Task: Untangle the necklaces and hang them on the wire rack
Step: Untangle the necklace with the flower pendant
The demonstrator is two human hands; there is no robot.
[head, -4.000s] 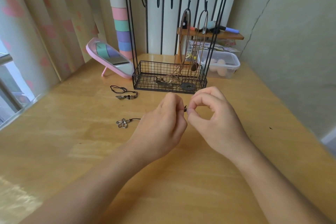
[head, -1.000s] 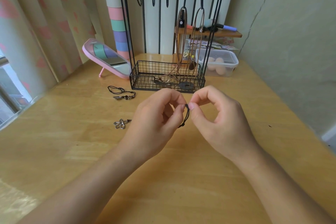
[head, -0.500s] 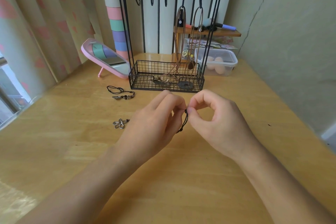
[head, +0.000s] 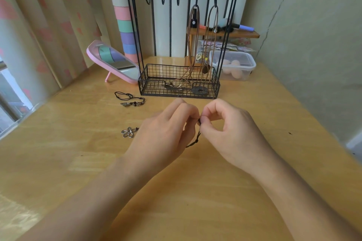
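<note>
While the wire rack (head: pixel 177 92) stands at the back of the bench (head: pixel 195 191), both of the person's grips meet just in front of its basket. The left grip (head: pixel 162 137) and the right grip (head: pixel 231 135) each pinch the same thin black cord (head: pixel 198 136) between thumb and forefinger, with their fingertips almost touching. Below the pinch the cord hangs in a short knotted length, then passes behind the left grip. In front of the rack and off to its left, a silver flower pendant (head: pixel 128 132) lies flat on the bench, just beside the left grip, with a stub of cord leading toward that grip. Nearer the rack, before its left corner, a second black necklace (head: pixel 130 100) with small beads lies in a loose heap. On the rack, 2 brown cord necklaces (head: pixel 195 41) hang from the 2 rightmost hooks, and their lower ends reach into the basket. A pink mirror (head: pixel 115 62) leans left of the rack. A clear lidded box (head: pixel 235 64) sits behind its right side.
</note>
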